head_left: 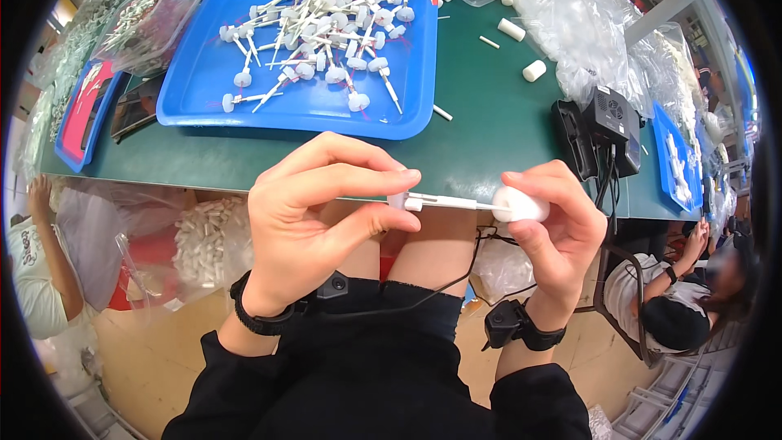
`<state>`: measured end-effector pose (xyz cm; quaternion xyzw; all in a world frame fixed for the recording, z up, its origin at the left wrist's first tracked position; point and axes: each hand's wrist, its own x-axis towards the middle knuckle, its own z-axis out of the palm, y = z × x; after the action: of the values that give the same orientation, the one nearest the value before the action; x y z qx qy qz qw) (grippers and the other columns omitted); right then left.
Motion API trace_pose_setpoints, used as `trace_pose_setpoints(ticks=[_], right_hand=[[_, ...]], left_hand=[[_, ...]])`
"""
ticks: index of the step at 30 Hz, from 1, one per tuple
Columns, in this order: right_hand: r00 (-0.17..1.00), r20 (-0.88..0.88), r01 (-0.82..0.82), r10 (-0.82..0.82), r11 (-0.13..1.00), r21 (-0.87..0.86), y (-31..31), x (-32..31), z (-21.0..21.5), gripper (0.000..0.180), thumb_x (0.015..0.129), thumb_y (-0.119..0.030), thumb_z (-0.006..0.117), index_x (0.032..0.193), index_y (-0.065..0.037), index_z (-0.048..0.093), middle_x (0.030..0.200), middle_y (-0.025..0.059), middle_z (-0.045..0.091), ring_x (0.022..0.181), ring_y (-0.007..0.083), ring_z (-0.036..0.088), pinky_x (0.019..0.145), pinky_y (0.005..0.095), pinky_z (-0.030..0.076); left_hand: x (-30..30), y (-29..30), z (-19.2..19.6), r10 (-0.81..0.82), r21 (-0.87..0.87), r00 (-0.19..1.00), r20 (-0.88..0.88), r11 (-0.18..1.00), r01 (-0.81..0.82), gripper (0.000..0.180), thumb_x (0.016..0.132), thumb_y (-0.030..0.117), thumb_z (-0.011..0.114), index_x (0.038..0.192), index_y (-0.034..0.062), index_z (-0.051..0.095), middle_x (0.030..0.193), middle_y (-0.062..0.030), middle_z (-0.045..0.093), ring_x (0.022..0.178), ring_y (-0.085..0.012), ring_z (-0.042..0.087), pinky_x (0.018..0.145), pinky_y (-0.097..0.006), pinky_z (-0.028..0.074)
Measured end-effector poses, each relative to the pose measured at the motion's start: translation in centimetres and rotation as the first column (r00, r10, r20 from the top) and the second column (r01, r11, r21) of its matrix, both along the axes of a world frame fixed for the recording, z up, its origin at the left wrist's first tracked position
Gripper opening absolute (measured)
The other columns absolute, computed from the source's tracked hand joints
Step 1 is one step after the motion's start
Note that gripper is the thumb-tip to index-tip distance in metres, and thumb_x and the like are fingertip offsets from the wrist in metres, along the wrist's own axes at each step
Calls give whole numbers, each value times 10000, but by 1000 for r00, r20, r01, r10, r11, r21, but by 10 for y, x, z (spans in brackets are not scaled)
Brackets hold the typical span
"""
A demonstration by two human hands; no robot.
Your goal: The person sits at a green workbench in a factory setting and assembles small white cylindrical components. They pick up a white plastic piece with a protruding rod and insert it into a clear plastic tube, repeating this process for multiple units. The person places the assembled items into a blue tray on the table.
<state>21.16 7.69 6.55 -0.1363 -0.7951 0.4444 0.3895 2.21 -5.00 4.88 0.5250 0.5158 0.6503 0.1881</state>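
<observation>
My left hand pinches the disc-like end of a slim white stick-shaped plastic piece between thumb and fingers. A small slotted part sits near that end. My right hand grips a rounded white plug-like cylinder with thumb and forefinger. The thin tip of the stick reaches the cylinder's left face; I cannot tell how deep it goes. Both pieces are held level above my lap, just before the table edge. Beyond my left hand, a blue tray holds a heap of similar white stick pieces with round translucent heads.
The green table bears loose white cylinders, clear plastic bags and a black device with cables. A phone and a clear bin stand left. Other people sit at both sides.
</observation>
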Motion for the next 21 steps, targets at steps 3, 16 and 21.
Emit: trace_pose_setpoints(ticks=[3, 16, 21], right_hand=[[994, 77, 67, -81, 984, 167, -4, 7, 1, 334, 645, -41, 763, 967, -4, 682, 866, 108, 640, 708, 175, 602, 595, 250, 465], [990, 53, 114, -128, 971, 210, -30, 10, -14, 249, 691, 7, 749, 919, -10, 649, 824, 95, 667, 747, 196, 659, 620, 253, 503], [988, 95, 116, -125, 989, 96, -34, 16, -17, 314, 686, -1, 749, 986, -11, 660, 912, 111, 683, 766, 201, 662, 639, 253, 517]], left_hand=[[0, -5, 0, 41, -38, 992, -120, 998, -46, 314, 610, -103, 750, 905, -18, 687, 911, -112, 617, 802, -171, 613, 668, -253, 508], [12, -9, -7, -74, -123, 995, 69, 989, 83, 256, 723, -72, 689, 974, -31, 670, 871, -124, 619, 773, -166, 612, 664, -243, 500], [19, -9, -13, -86, -104, 950, 299, 987, 122, 286, 710, -95, 688, 989, -33, 667, 883, -134, 620, 774, -161, 613, 665, -245, 501]])
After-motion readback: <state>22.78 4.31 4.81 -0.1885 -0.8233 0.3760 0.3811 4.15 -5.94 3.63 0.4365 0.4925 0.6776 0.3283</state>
